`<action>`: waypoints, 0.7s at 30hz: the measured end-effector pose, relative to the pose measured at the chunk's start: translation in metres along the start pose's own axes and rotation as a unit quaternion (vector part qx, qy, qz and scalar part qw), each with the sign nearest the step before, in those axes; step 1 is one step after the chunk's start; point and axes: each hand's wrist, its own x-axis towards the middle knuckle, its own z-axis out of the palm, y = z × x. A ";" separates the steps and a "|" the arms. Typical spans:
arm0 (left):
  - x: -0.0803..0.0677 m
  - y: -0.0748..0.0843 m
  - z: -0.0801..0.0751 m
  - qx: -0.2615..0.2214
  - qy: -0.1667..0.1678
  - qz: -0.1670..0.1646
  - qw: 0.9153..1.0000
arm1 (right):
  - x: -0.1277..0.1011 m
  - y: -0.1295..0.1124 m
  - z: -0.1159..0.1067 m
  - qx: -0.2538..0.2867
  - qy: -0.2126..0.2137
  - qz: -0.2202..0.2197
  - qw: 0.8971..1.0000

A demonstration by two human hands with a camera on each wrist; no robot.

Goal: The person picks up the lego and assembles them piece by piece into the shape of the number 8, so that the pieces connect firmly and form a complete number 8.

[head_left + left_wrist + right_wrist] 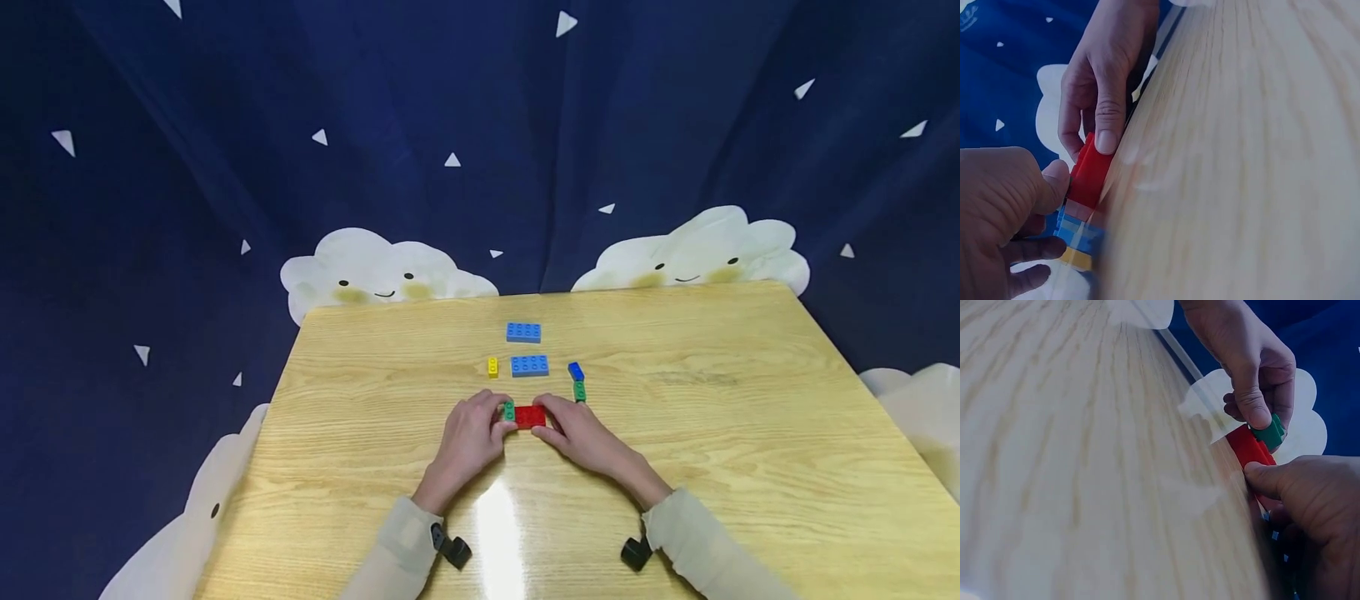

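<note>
A red brick (530, 417) lies on the table between the two hands. My right hand (581, 433) grips its right end, thumb on the near side and fingers on the far side. In my left hand (474, 429), thumb and fingers pinch a small green brick (509, 411) at the red brick's left end. The right wrist view shows this green brick (1268, 432) raised above the red one (1249, 447), at its end; whether the studs are fully joined I cannot tell. In the left wrist view the left hand (1010, 212) hides the green brick.
Two light blue bricks, a nearer one (529, 366) and a farther one (523, 332), lie beyond the hands. A small yellow brick (492, 367) is left of them. To the right, a dark blue brick (576, 372) and another green brick (580, 391) lie end to end on the wooden table (360, 400).
</note>
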 end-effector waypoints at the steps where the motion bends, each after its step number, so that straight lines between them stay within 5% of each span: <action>1: 0.000 0.000 0.001 0.002 0.002 0.001 1.000 | 0.000 0.000 0.000 0.000 -0.001 0.004 1.000; 21: 0.001 0.000 0.001 -0.003 -0.004 -0.031 1.000 | 0.000 -0.005 0.000 0.008 0.003 0.021 1.000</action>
